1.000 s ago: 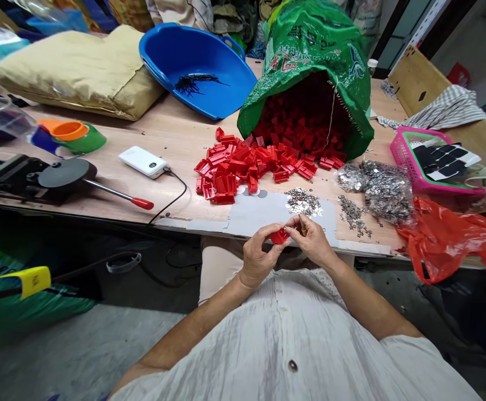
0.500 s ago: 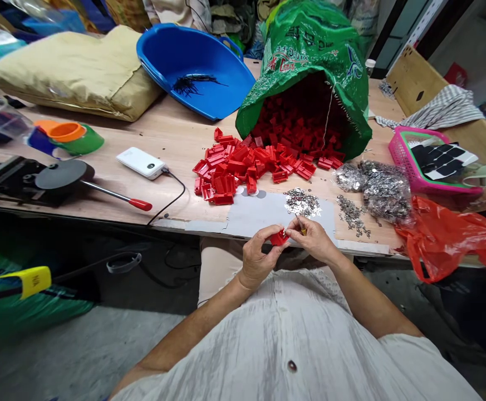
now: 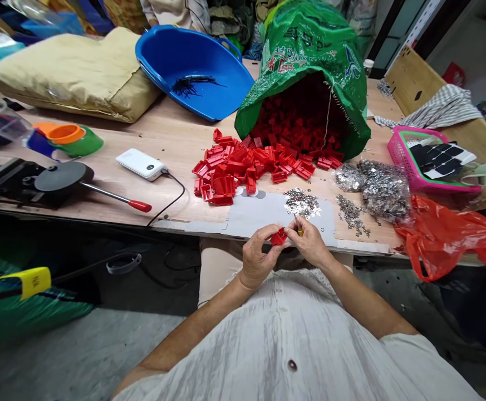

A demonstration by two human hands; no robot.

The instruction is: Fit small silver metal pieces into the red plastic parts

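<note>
Between the thumb and fingers of my left hand (image 3: 259,253) is a small red plastic case (image 3: 278,236), held above my lap at the table's front edge. My right hand (image 3: 308,243) grips a slim tool with a yellow handle (image 3: 300,230), perhaps tweezers or a small screwdriver. Its thumb and fingertip meet the right side of the case; whether they pinch a small part there is hidden. Just beyond lies a pile of shiny flat metal pieces (image 3: 302,203) on a grey sheet (image 3: 263,214). Loose red plastic cases (image 3: 230,167) are heaped farther back.
A green sack (image 3: 309,50) spills the red cases. To the right are bagged metal parts (image 3: 387,192), a red plastic bag (image 3: 451,236) and a pink basket (image 3: 401,150). Leftward are a power bank (image 3: 140,164), a lever press (image 3: 65,177) and a blue basin (image 3: 226,72). Someone sits across.
My right hand has shifted slightly left and turned a little at the red case, with the yellow-handled tool still in it. My left hand stays nearly in place.
</note>
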